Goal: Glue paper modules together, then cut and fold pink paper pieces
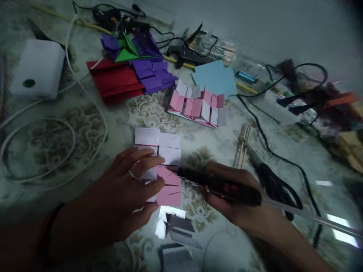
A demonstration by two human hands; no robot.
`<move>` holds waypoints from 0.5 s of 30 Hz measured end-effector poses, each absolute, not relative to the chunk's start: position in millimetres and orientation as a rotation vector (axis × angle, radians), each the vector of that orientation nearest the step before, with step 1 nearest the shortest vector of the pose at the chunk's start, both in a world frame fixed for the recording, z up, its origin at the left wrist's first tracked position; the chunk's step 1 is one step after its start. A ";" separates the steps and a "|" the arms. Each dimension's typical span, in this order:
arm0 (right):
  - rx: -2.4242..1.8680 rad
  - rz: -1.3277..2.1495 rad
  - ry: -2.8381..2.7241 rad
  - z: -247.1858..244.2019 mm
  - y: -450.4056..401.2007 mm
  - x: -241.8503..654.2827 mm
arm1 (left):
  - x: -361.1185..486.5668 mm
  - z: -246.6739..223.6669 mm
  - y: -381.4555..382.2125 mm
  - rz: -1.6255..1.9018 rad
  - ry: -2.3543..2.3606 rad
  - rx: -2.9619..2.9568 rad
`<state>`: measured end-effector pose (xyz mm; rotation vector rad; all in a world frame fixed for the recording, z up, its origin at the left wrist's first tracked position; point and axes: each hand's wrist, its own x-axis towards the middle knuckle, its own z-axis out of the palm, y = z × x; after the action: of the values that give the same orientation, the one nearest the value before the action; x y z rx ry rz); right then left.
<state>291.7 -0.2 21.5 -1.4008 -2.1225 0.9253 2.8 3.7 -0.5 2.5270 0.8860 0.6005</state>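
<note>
My left hand [133,189], with a ring on one finger, lies with its fingers apart on a group of folded paper pieces. White pieces [170,145] form the far side of the group, and a pink piece [171,192] with slits forms the near right part. Some white paper is hidden under my fingers. My right hand [238,204] is closed around a black hot glue gun [227,187] with a small red light. Its nozzle meets the seam between the white and pink papers. A long clear glue stick [314,218] sticks out from the gun's back.
Black-handled scissors [279,187] and clear glue sticks [242,145] lie right. Behind are pink-and-white folded paper [198,105], light blue paper [214,77], red paper [116,83] and purple paper [154,73]. A white cable [103,117] loops left beside a white box [39,70]. Grey folded papers [181,230] lie nearest.
</note>
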 end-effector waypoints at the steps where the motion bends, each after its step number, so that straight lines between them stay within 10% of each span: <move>1: -1.413 0.930 -2.123 21.8 -0.2 292.6 | 3.8 -0.5 5.2 0.598 0.887 2.530; 15: -1.497 0.917 -2.124 28.5 1.6 294.4 | 2.3 -1.2 6.2 0.628 0.918 2.547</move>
<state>294.4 1.6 28.5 -1.4974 -2.1239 0.9166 2.3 6.2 -1.2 2.5471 0.9184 0.6279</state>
